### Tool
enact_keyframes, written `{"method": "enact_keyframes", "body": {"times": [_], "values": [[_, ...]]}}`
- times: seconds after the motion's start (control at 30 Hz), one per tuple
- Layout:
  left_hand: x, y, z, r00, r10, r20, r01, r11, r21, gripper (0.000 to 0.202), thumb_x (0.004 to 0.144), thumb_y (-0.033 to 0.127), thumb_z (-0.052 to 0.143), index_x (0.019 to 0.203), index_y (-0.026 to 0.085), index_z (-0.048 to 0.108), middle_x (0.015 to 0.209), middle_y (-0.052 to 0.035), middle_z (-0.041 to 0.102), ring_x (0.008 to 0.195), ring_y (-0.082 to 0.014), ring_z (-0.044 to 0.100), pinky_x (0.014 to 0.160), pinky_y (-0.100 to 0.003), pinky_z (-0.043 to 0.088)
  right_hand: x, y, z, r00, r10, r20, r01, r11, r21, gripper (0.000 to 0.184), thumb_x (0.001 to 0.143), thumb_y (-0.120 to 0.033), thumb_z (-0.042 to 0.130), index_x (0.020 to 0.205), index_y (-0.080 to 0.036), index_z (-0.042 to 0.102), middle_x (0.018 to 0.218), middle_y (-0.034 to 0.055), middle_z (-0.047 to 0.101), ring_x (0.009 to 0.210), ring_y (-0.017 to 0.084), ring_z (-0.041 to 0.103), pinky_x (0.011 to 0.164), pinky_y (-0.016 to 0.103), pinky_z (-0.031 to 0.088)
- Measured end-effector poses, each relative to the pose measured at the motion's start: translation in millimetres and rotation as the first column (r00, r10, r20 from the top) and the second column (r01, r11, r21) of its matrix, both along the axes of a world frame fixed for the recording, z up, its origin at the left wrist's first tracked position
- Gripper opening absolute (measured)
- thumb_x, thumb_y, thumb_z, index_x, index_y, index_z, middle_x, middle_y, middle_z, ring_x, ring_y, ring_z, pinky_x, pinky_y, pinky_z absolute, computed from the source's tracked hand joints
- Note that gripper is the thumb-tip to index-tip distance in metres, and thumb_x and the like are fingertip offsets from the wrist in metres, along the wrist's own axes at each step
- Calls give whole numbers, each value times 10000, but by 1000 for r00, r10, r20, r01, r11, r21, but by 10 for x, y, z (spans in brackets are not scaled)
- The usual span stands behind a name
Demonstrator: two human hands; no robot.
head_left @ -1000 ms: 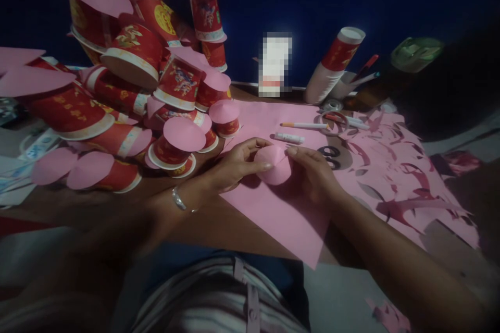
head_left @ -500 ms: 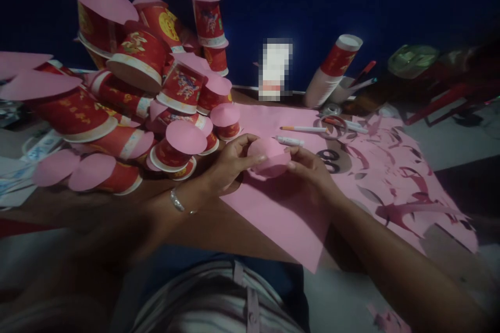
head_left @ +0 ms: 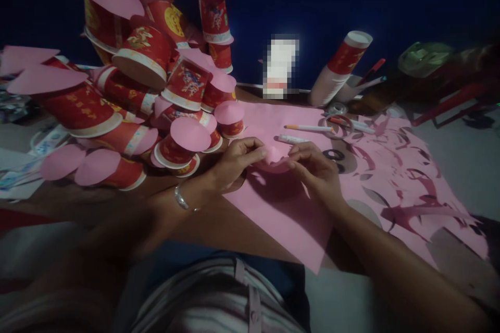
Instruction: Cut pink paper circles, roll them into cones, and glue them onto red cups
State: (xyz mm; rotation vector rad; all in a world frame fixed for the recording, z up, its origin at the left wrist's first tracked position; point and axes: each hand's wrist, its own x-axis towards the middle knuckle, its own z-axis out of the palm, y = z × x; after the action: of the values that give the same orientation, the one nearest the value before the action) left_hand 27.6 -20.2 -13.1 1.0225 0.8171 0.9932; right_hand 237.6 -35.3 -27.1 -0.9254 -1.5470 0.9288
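Both my hands pinch a small pink paper cone (head_left: 274, 158) just above a pink paper sheet (head_left: 281, 208) on the table. My left hand (head_left: 234, 161), with a silver bracelet at the wrist, grips the cone's left edge between thumb and fingers. From the right, my right hand (head_left: 314, 169) holds the opposite edge. The cone lies tilted, its rim toward me.
A pile of red printed paper cups with pink cone lids (head_left: 156, 88) fills the left. Two pens (head_left: 308, 128), tape rolls (head_left: 338, 125), a leaning stack of cups (head_left: 339, 67) and pink paper offcuts (head_left: 402, 182) lie to the right. A blue wall stands behind.
The cone has tipped flatter and lower toward the sheet between my fingers. The camera view shifted slightly, so the cups appear a little further right.
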Motion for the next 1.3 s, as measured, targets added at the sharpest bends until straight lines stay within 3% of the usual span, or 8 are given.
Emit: {"method": "enact_keyframes", "body": {"times": [0.13, 0.27, 0.4, 0.6, 0.83, 0.97, 1.3], "values": [[10, -23, 21, 992, -118, -33, 118, 993, -21, 261, 811, 360, 812, 805, 132, 685, 747, -22, 682, 663, -113, 637, 620, -238, 512, -35, -8, -9, 996, 40, -81, -50, 991, -126, 165, 869, -356, 800, 770, -248, 723, 952, 27, 671, 939, 192, 637, 853, 343, 513], [18, -23, 14, 980, -195, -32, 194, 981, -17, 262, 815, 358, 815, 806, 126, 694, 777, -42, 711, 715, -122, 668, 696, -252, 538, -67, -19, -4, 977, 69, -201, -139, 922, -361, 261, 804, -412, 859, 743, -222, 692, 859, 10, 696, 778, 155, 615, 727, 300, 494], [26, -17, 20, 975, -221, -27, 220, 975, -26, 285, 813, 382, 825, 804, 124, 705, 783, -50, 728, 738, -124, 678, 728, -253, 536, -81, -16, -10, 965, 39, -258, -160, 870, -466, 325, 737, -442, 906, 741, -206, 683, 735, -12, 669, 662, 126, 566, 638, 270, 449], [35, -30, 34, 977, -209, -29, 208, 977, -48, 287, 798, 380, 842, 804, 126, 709, 788, -40, 716, 756, -116, 661, 737, -247, 521, -82, -2, -35, 946, 13, -323, -177, 856, -485, 331, 699, -405, 935, 767, -202, 681, 733, -21, 659, 666, 114, 574, 622, 247, 455], [35, -34, 76, 977, -203, -67, 200, 979, -43, 252, 795, 348, 819, 793, 133, 690, 777, -33, 695, 728, -115, 632, 699, -252, 494, -79, 11, -19, 928, 36, -372, -216, 863, -456, 449, 714, -360, 930, 1017, -245, 620, 760, -55, 664, 651, 109, 595, 628, 247, 510], [36, -36, 87, 969, -198, -145, 202, 979, 10, 209, 825, 319, 754, 757, 133, 688, 747, -41, 680, 712, -117, 610, 688, -256, 476, -81, 6, -13, 937, 69, -343, -219, 880, -421, 474, 737, -358, 912, 1064, -252, 586, 748, -64, 668, 626, 109, 604, 619, 255, 515], [56, -21, -53, 953, -148, -264, 181, 978, 105, 214, 873, 317, 722, 745, 157, 659, 677, -23, 660, 601, -101, 559, 537, -229, 386, -78, -32, -12, 969, 123, -213, -195, 912, -360, 456, 792, -369, 871, 1117, -250, 575, 751, -60, 670, 654, 132, 632, 653, 295, 516]]}}
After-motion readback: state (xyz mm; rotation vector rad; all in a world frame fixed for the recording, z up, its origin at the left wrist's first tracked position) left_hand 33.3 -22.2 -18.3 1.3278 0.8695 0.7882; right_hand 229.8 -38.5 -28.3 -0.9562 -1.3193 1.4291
